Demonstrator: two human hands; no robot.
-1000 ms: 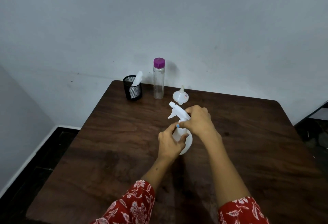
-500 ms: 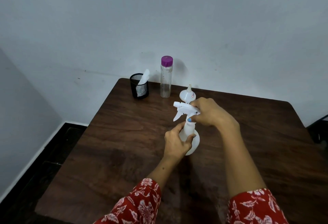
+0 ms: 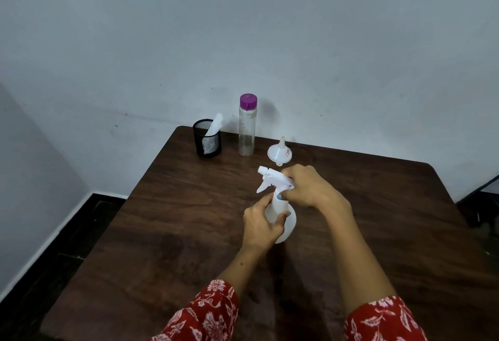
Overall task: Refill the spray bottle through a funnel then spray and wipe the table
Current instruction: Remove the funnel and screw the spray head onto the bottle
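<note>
- left hand (image 3: 260, 223) is wrapped round the belly of the white spray bottle (image 3: 283, 215), thumb on the near side, fingers curled behind; firm hold, nothing loose
- right hand (image 3: 310, 188) is curled over the bottle's trigger head (image 3: 271, 178) and pinching round the neck; nozzle points off toward 10 o'clock
- bottle sits pretty much dead centre of the brown table (image 3: 162, 232), tilted a bit; can't tell if the base is actually touching the wood
- white funnel (image 3: 280, 152) lies just past the right hand at 12 o'clock, wide end down and spout up; apart from the bottle
- clear water bottle (image 3: 247, 127) with a purple cap stands upright at about 11 o'clock near the far edge
- black mesh cup (image 3: 207, 139) is left of that, with a white cloth (image 3: 214, 124) sticking out of it
- red floral sleeves (image 3: 205, 313) down at 6 o'clock
</note>
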